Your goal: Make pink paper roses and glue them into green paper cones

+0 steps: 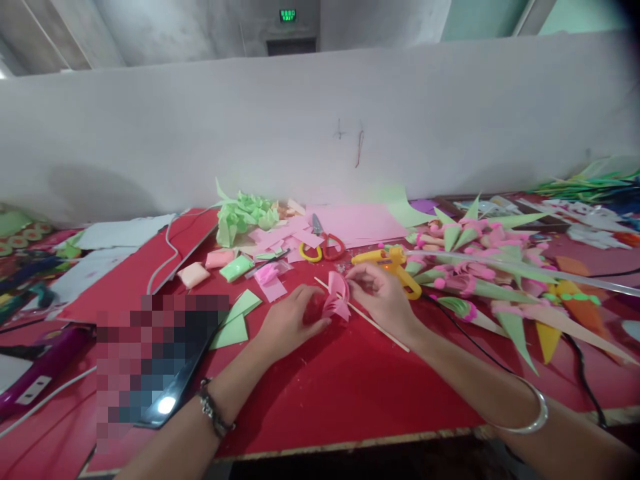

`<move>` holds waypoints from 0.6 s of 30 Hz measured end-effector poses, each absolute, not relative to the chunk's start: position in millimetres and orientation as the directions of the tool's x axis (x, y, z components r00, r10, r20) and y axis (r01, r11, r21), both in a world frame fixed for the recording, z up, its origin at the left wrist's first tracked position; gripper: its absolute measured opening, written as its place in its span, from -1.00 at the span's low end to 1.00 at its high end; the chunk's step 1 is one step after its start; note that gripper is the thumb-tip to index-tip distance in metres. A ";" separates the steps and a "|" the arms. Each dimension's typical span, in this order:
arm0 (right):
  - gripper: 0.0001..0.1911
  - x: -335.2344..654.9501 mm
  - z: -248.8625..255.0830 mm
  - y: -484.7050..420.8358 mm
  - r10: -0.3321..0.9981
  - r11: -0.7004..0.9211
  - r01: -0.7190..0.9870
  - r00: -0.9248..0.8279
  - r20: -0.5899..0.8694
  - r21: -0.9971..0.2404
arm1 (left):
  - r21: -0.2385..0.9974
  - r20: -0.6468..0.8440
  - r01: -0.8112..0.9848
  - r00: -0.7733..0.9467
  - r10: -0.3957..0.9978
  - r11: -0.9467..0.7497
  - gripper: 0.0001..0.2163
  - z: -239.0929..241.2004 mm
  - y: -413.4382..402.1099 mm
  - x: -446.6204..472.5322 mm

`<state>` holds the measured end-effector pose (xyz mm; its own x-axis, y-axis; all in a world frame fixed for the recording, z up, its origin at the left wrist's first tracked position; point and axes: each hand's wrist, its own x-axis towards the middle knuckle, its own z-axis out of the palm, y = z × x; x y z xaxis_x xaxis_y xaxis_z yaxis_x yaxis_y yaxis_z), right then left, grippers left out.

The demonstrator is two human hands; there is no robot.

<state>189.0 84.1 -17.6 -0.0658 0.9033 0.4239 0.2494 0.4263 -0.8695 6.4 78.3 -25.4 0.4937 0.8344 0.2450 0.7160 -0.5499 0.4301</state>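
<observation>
A folded pink paper piece point(337, 297) with pleated, petal-like edges rests over the red tabletop between my hands. My right hand point(384, 293) pinches its right edge between thumb and fingertips. On the left side, my left hand point(290, 321) has thumb and fingers apart, its thumb tip close to the paper; whether they touch I cannot tell. A thin wooden stick point(383, 328) lies slantwise, passing by the paper and below my right hand. Just beyond my right hand is a yellow glue gun point(395, 260).
Red-and-yellow-handled scissors point(332, 247) lie on pink paper sheets point(357, 223). Rolled paper cones point(480, 267) pile up at right. Crumpled green paper point(245, 213) and clay packets point(237, 268) sit at back left. A dark phone point(185, 373) lies by my left forearm. A white partition point(250, 133) stands behind.
</observation>
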 end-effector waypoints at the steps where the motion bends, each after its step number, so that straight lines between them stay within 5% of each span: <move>1: -0.97 188.9 -17.8 83.6 0.903 0.426 0.248 -0.071 0.423 -0.870 | 0.425 0.245 0.718 0.495 0.834 -0.551 -0.67 -27.1 78.1 7.3; 8: -0.96 190.0 -19.5 85.9 0.893 0.448 0.232 -0.062 0.447 -0.863 | 0.350 0.245 0.736 0.525 0.815 -0.580 -0.65 -31.0 83.7 15.9; 18: -0.95 190.5 -14.0 89.1 0.904 0.421 0.169 0.003 0.428 -0.891 | 0.414 0.246 0.706 0.521 0.817 -0.575 -0.82 -33.8 85.1 17.5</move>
